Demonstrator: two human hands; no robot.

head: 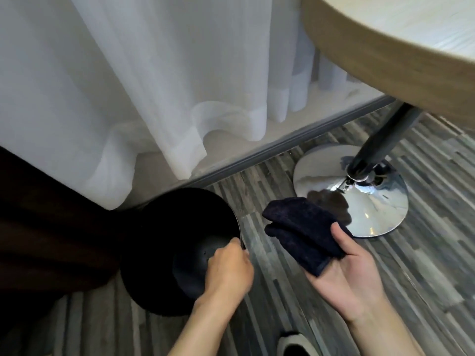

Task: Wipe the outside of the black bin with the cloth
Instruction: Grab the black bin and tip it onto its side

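Note:
A round black bin point(164, 227) stands on the striped floor at the lower left, seen from above with its open mouth facing me. My left hand point(228, 271) grips its right rim, fingers curled over the edge. A folded dark navy cloth point(303, 232) lies across the palm and fingers of my right hand point(347, 268), thumb pressing on its right edge. The cloth is held to the right of the bin, a short gap away, not touching it.
A white sheer curtain point(128, 86) hangs behind the bin. A dark brown drape point(38, 227) is at its left. A round table point(411, 47) overhangs at the upper right, its dark post on a chrome base point(372, 211). A shoe point(293, 343) shows at the bottom.

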